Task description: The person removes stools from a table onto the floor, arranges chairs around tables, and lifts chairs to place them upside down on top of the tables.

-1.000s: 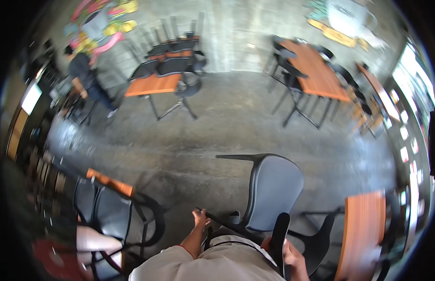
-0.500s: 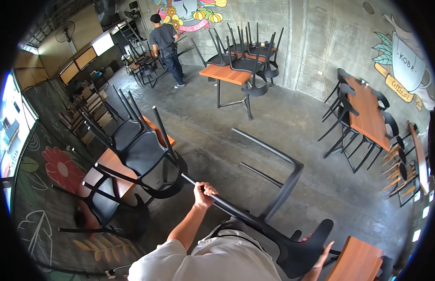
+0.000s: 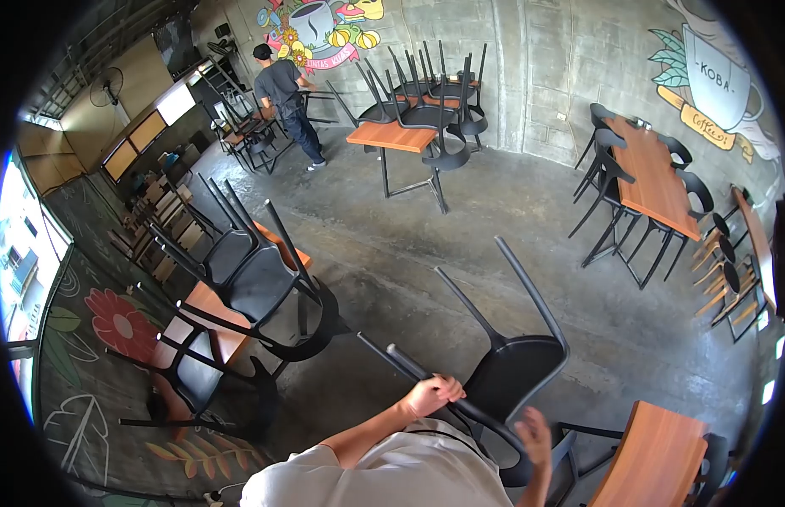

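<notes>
1. We hold a black chair upside down, close to our chest. Our left hand is wrapped tight around one thin chair leg. Our right hand presses on the chair's rim, fingers spread; we cannot tell if it grips.
2. Half a second ago the chair lay more on its side, and its legs pointed far away across the floor. Now the legs stick up and the seat faces down. Our left hand has slid nearer to us.
3. We think the chair is now turned the right way to go up on the wooden table at the near right, like the others.
4. The chair is smooth, dark plastic with a curved seat and thin round legs.
5. On the left, more black chairs sit upside down on a table.
6. The floor is grey, hard and patchy.
7. Far away, another person stands by a table stacked with chairs, below a bright wall painting.
</notes>
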